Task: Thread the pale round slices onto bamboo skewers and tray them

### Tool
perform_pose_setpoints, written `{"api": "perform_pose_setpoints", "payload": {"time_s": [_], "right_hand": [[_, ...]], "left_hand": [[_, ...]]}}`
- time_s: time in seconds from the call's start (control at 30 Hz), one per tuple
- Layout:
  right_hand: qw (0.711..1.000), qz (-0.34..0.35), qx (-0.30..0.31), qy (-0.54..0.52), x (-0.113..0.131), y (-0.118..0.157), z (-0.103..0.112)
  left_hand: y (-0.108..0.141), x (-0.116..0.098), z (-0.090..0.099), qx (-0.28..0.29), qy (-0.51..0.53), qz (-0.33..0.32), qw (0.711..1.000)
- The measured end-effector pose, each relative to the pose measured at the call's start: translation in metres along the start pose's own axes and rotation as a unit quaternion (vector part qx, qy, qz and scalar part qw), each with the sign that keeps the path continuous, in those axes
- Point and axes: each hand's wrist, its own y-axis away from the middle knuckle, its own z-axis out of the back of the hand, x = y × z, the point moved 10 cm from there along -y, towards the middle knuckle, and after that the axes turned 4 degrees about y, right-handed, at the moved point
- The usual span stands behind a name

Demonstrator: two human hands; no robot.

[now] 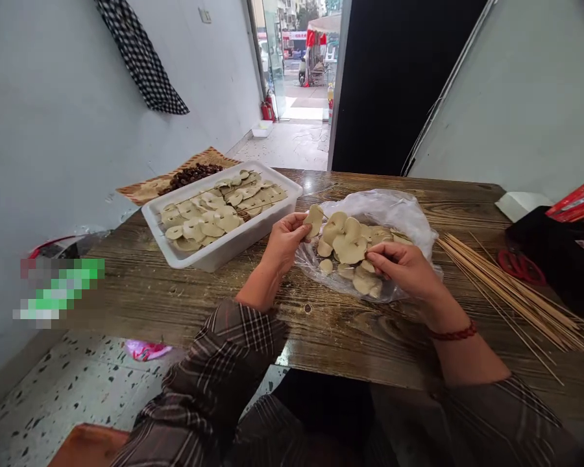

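Note:
My left hand [288, 239] pinches a thin beige round slice [314, 220] between thumb and fingers, above the left edge of a clear plastic bag [403, 206]. To its right, a cluster of similar slices [349, 241] appears threaded on a thin bamboo skewer, mostly hidden behind them. My right hand [403, 264] is closed at the cluster's lower right, its thumb and fingertips pinched on what looks like the skewer. Loose slices [366, 281] lie in the open bag under both hands. A white plastic tub [214, 258] at the left holds many skewered slices.
Bare bamboo skewers [511, 295] lie spread on the wooden table [331, 337] at the right, near red-handled scissors [520, 267] and a black bag [559, 246]. Behind the tub, dark brown pieces [189, 176] rest on a patterned sheet [141, 192].

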Motion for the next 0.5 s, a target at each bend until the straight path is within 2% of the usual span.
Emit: {"api": "perform_pose_setpoints", "payload": {"time_s": [0.23,0.5], "right_hand": [[0.998,0.011,0.030,0.049,0.007,0.004,-0.008],[0.996,0.024,0.039,0.075,0.008,0.003,-0.009]], "left_hand": [[-0.001,-0.015,0.014,-0.053,-0.020,-0.039,0.998],[-0.001,-0.024,0.019,-0.073,-0.028,-0.063,0.995]]}}
